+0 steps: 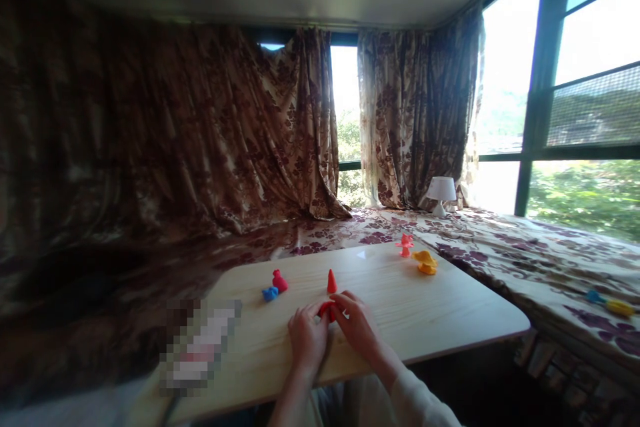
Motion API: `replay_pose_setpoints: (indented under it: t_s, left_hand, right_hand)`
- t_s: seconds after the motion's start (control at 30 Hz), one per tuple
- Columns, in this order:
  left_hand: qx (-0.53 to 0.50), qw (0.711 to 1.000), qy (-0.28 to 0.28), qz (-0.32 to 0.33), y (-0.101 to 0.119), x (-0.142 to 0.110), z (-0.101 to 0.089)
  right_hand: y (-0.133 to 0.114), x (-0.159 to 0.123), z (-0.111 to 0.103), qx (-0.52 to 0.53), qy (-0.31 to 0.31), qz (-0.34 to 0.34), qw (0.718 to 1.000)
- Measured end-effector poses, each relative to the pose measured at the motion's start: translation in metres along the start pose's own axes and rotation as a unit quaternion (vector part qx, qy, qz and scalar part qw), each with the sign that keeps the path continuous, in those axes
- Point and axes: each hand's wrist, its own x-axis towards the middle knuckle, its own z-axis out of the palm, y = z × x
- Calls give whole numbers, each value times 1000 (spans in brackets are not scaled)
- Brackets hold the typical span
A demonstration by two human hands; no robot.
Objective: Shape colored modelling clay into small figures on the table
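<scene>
Over the light wooden table (395, 307), my left hand (306, 337) and my right hand (359, 323) meet at a small red piece (327, 309), which looks like modelling clay. Fingers and thumbs of both hands are closed on it from either side and hide part of its shape. Just beyond my fingertips a red cone (331, 281) stands upright on the table. To the left, a dark pink figure (279, 280) and a blue lump (270, 293) sit close together.
At the table's far right are a pinkish-red figure (405, 246) and a yellow shape (425, 263). A blurred-out flat item (203, 347) lies on the left. A white lamp (441, 192) stands on the cloth-covered ledge, where a blue and yellow object (619, 307) rests.
</scene>
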Motion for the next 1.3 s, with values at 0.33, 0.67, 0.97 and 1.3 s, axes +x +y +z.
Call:
replay_pose_setpoints:
  t_s: [0.33, 0.67, 0.97, 1.3]
  left_hand:
    - [3, 1000, -20, -3, -3, 2, 3]
    - [-3, 1000, -19, 1, -2, 3, 5]
    - [-9, 1000, -10, -14, -6, 3, 10]
    - [10, 999, -22, -22, -4, 4, 7]
  right_hand:
    - [4, 1, 2, -18, -26, 13, 999]
    - [12, 2, 5, -60, -62, 57, 995]
    - [16, 3, 6, -81, -94, 78, 989]
    - [9, 2, 2, -100, -102, 88, 986]
